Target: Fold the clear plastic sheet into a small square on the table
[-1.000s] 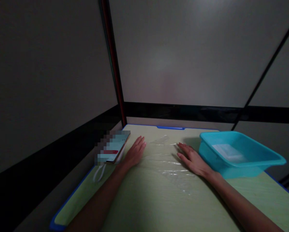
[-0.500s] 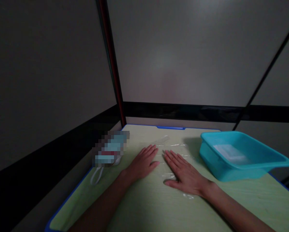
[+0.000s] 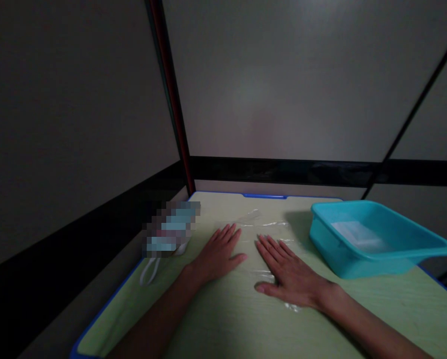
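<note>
Through the head camera, the only view I have, I see both bare hands laid palm down over a clear plastic bag (image 3: 250,244) in the middle of the pale table (image 3: 216,324). The left hand (image 3: 218,257) has its fingers straight and slightly parted, thumb angled inward; the right hand (image 3: 291,271) is spread likewise, thumb wider. Neither grips anything. I cannot tell how hard they press.

From here, I judge the main risk to be creasing: if both palms push inward, the thin film could bunch up between them. If they slide outward unevenly, it could stretch or skew. A damp palm might also cling and lift it away. The right forearm lies near the turquoise tub (image 3: 350,262), so a broad sweep that way could knock it and the white sheet (image 3: 360,235) inside.

The bag looks limp, see-through and almost flat, with shiny wrinkles running crosswise and a loose strip poking out at its far edge. Its left border melts into the tabletop, and the right hand hides part of it.
</note>
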A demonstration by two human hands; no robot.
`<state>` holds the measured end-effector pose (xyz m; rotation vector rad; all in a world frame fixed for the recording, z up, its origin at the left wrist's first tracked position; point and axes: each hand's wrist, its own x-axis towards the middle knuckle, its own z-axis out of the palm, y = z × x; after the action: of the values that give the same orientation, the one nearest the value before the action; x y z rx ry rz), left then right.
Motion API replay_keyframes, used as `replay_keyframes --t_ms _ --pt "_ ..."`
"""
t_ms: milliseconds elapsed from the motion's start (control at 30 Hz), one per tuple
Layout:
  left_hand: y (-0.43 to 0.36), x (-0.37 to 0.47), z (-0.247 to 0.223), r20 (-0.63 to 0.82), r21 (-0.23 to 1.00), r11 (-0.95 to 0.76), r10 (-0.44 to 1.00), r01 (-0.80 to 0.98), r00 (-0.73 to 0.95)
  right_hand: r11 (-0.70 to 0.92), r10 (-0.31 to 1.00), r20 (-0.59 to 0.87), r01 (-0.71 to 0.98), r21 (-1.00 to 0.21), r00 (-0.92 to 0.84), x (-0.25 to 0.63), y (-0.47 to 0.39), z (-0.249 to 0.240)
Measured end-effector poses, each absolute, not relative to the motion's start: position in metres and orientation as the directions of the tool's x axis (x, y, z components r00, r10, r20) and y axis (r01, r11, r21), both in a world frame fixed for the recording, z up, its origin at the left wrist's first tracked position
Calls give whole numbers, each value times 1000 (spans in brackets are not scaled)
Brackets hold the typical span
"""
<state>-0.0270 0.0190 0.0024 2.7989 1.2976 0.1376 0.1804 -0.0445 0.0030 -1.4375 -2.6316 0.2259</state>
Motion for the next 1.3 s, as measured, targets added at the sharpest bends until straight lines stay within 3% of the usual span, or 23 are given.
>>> replay_keyframes --t_ms 133,733,933,1000,1300 --pt "19 -27 2 63 99 -643 766 759 640 541 836 45 809 -230 -546 184 -38 10" --pt "29 -41 4 0 66 -566 823 822 567 517 856 81 836 -184 -511 191 -22 -7" --pt "27 -25 6 277 39 -576 791 816 545 509 860 66 842 -177 -506 190 -22 -5" --pt "23 -11 4 299 61 -624 756 779 582 509 860 64 842 -178 -507 189 -23 -4" --pt "19 -2 -6 139 133 -631 776 765 616 518 855 70 839 -167 -514 191 -22 -7"
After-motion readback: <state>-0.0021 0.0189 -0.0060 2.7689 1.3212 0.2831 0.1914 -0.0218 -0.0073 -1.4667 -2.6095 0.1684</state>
